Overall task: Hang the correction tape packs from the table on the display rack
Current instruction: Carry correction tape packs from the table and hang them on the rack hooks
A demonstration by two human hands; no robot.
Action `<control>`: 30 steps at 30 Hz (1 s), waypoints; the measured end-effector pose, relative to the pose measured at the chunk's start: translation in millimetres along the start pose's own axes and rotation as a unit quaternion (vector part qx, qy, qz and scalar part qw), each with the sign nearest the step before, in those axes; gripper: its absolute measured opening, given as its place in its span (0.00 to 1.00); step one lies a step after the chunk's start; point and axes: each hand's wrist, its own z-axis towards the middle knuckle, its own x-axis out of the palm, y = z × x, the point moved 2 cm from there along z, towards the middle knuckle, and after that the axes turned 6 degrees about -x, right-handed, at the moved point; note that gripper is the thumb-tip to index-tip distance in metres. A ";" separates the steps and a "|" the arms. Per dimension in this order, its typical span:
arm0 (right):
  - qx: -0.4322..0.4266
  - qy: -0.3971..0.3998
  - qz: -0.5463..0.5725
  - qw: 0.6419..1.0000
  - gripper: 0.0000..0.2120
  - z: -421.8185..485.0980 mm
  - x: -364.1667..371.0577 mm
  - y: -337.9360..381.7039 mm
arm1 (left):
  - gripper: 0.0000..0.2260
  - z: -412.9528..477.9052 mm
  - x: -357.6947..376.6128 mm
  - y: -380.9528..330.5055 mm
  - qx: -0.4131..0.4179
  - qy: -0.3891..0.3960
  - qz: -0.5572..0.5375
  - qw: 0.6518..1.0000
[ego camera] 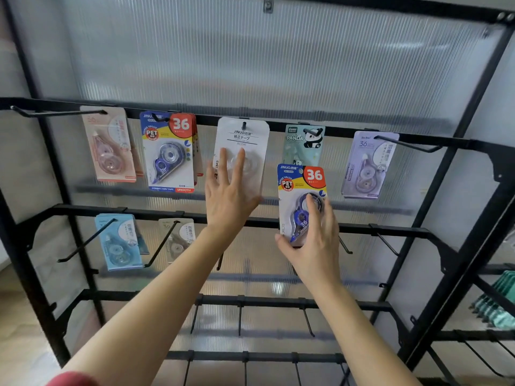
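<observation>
Holding a blue pack (299, 188) at the display rack (83, 210).
The right hand (312, 246) grips its lower end, thumb on the blister; fingers of the left hand (227, 196) lie flat on the hanging white pack (245, 137).

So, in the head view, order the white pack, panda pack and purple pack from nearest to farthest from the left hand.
1. White pack: top row, under fingers of the left hand.
2. Panda pack: top row, right of it.
3. Purple pack: top row, far right.
</observation>
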 end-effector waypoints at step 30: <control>-0.086 -0.044 0.025 0.995 0.37 20.7 103.6 190.8 | 0.28 26.7 -174.1 185.6 0.115 -0.222 -0.033 0.968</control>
